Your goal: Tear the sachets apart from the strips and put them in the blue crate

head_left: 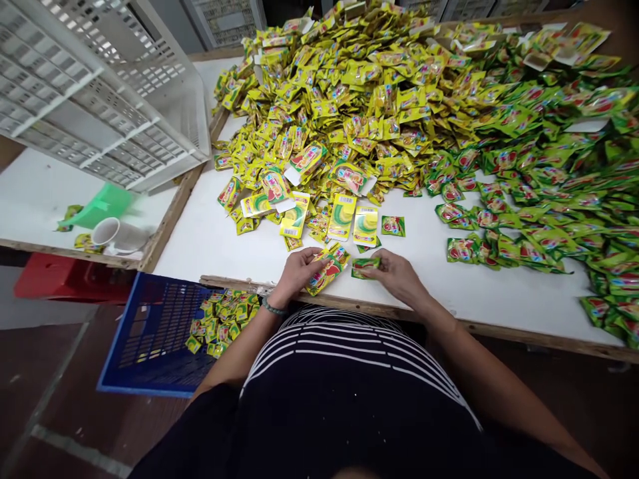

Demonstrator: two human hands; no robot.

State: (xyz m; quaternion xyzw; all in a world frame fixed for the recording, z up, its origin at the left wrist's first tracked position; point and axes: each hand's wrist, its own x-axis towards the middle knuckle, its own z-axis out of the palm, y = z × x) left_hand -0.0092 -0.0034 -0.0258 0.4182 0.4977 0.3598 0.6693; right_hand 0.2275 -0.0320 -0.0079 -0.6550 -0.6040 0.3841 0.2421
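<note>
Head: yellow sachets (327, 269) slant up-right; green sachet (363, 268) level.

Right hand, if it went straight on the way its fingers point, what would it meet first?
The green sachet that the right hand seems to pinch already; just beyond it, probably the yellow sachet bundle in the left hand, though depth is unclear.

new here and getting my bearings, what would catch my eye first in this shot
A huge heap of yellow sachets covers the far side of the white table, merging into green sachets on the right. At the near edge the left hand grips a small bundle while the right hand pinches a single green sachet.
</note>
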